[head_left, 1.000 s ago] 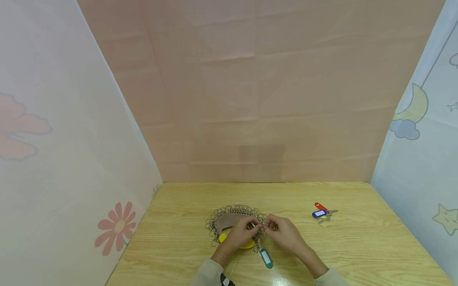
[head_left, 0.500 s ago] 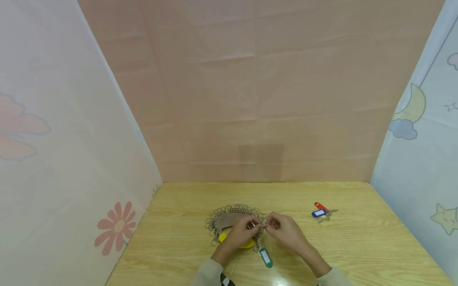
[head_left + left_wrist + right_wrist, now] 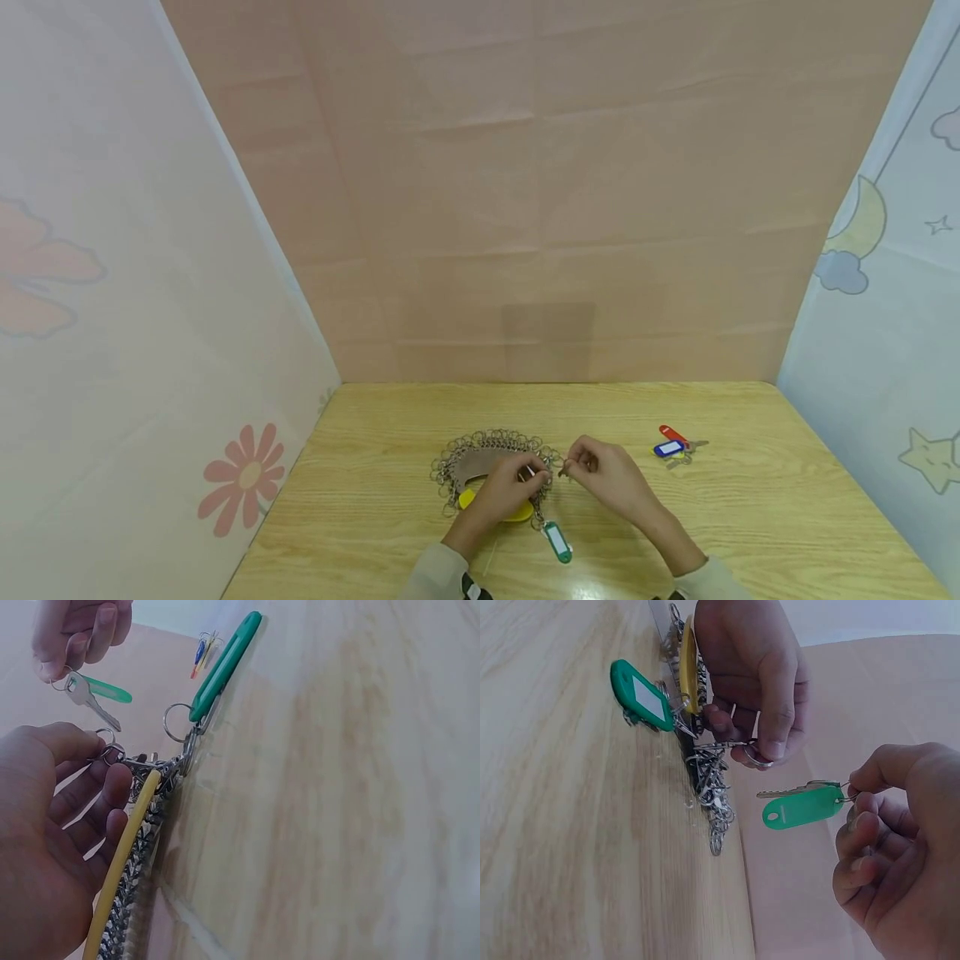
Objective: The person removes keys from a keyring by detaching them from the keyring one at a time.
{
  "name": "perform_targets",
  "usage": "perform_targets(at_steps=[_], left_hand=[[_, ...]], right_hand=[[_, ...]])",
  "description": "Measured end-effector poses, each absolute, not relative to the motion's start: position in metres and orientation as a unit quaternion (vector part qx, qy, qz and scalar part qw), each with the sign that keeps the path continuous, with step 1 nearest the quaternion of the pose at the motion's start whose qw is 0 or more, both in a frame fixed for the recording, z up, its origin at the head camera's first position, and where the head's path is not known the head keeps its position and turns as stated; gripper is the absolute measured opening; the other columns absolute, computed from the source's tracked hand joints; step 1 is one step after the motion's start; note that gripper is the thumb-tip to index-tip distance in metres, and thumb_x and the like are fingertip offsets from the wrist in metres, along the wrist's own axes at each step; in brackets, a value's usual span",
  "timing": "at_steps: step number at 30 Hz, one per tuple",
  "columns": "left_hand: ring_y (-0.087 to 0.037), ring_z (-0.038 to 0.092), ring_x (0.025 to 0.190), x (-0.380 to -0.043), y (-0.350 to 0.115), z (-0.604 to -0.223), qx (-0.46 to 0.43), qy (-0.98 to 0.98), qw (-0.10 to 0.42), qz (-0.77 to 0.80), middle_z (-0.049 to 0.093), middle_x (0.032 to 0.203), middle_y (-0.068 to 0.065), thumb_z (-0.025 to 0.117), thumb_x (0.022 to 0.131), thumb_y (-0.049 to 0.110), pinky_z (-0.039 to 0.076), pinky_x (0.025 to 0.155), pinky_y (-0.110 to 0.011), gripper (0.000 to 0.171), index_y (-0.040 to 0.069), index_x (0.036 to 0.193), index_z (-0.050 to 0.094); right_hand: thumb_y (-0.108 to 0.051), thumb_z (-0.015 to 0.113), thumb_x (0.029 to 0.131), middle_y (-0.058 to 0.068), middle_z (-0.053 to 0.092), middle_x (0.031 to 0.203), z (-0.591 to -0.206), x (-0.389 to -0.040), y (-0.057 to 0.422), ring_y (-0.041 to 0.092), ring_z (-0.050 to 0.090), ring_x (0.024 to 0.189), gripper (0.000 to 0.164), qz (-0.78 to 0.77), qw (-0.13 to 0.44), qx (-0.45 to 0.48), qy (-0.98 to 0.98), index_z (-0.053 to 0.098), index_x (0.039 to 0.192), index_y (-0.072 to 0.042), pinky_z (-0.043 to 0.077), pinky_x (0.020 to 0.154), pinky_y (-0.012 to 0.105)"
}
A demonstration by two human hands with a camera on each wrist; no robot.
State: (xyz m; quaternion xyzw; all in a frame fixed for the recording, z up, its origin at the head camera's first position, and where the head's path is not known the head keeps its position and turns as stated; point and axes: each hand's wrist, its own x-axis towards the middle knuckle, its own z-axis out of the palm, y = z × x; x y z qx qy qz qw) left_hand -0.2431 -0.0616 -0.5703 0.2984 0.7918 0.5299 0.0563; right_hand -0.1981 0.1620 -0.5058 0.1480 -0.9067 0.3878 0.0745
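My left hand (image 3: 513, 492) pinches a small metal ring (image 3: 757, 756) at the right end of a curved metal key holder (image 3: 480, 463). Rings and clips line the holder's outer edge, and its yellow grip (image 3: 519, 510) lies partly under that hand. A little to the right, my right hand (image 3: 611, 482) pinches a thin split ring (image 3: 846, 793) between thumb and forefinger. From this ring hang a silver key (image 3: 88, 697) and a green key tag (image 3: 806, 808), apart from the holder. Another green key tag (image 3: 557, 542) with a white label is attached at the holder's near end.
Red, blue and yellow tagged keys (image 3: 675, 447) lie together at the right on the wood-grain table (image 3: 780, 508). A thin pale strip (image 3: 491, 557) lies near the left sleeve. Cloth walls (image 3: 555, 208) enclose the back and sides.
My right hand has drawn away from the left toward the right, with the key ring in its fingers, opening a small gap. The left hand and the holder stay in place.
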Motion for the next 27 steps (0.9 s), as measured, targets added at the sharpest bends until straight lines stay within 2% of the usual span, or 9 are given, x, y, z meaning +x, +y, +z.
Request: perform_targets(at_steps=[7, 12, 27], left_hand=[[0.001, 0.060, 0.077, -0.243, -0.062, -0.571, 0.292, 0.792, 0.059, 0.533, 0.075, 0.099, -0.004, 0.067, 0.108, 0.024, 0.055, 0.070, -0.021, 0.016, 0.011, 0.108, 0.075], [0.000, 0.061, 0.071, -0.243, -0.062, -0.571, 0.289, 0.787, 0.062, 0.541, 0.074, 0.094, -0.006, 0.067, 0.107, 0.021, 0.056, 0.067, -0.021, 0.015, 0.009, 0.106, 0.075], [0.000, 0.061, 0.075, -0.241, -0.064, -0.569, 0.280, 0.793, 0.066, 0.537, 0.072, 0.095, 0.005, 0.067, 0.107, 0.023, 0.055, 0.068, -0.021, 0.015, 0.011, 0.107, 0.076]], right_hand=[[-0.013, 0.075, 0.099, -0.010, 0.062, 0.076, -0.497, -0.197, 0.171, 0.003, 0.050, 0.065, 0.009, 0.391, 0.091, 0.136, -0.906, 0.069, 0.093, -0.018, 0.045, 0.060, 0.022], [-0.015, 0.074, 0.101, -0.008, 0.062, 0.077, -0.495, -0.199, 0.183, 0.003, 0.050, 0.064, 0.006, 0.391, 0.097, 0.126, -0.906, 0.071, 0.096, -0.013, 0.044, 0.058, 0.023], [-0.016, 0.070, 0.105, -0.001, 0.064, 0.079, -0.485, -0.201, 0.226, 0.005, 0.049, 0.062, 0.007, 0.387, 0.131, 0.098, -0.907, 0.069, 0.101, -0.011, 0.042, 0.057, 0.025]])
